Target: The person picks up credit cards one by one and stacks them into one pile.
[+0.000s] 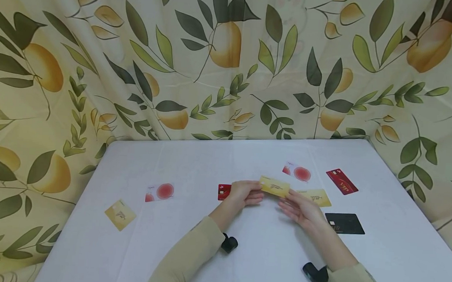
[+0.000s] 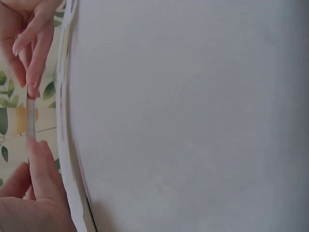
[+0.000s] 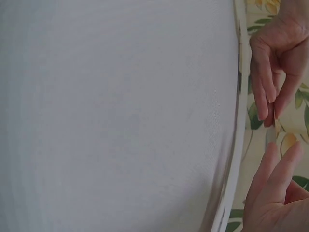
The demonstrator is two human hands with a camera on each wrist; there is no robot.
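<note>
Both hands hold one gold card (image 1: 275, 186) in the air above the table, in the middle of the head view. My left hand (image 1: 243, 193) pinches its left end. At the right end, my right hand (image 1: 302, 208) pinches it between thumb and fingers. The wrist views show the card (image 2: 31, 118) nearly edge-on, stretched between the fingertips of both hands. Behind the left hand lies a red card (image 1: 224, 192), partly covered by it. Another gold card (image 1: 317, 197) lies on the table just beyond the right hand, partly hidden.
On the white table (image 1: 194, 165), a gold card (image 1: 120, 215) and a white card with a red circle (image 1: 160, 192) lie at left. At right are a second white-and-red card (image 1: 297, 172), a red VIP card (image 1: 342, 181) and a black card (image 1: 345, 223). A patterned curtain (image 1: 236, 86) hangs behind.
</note>
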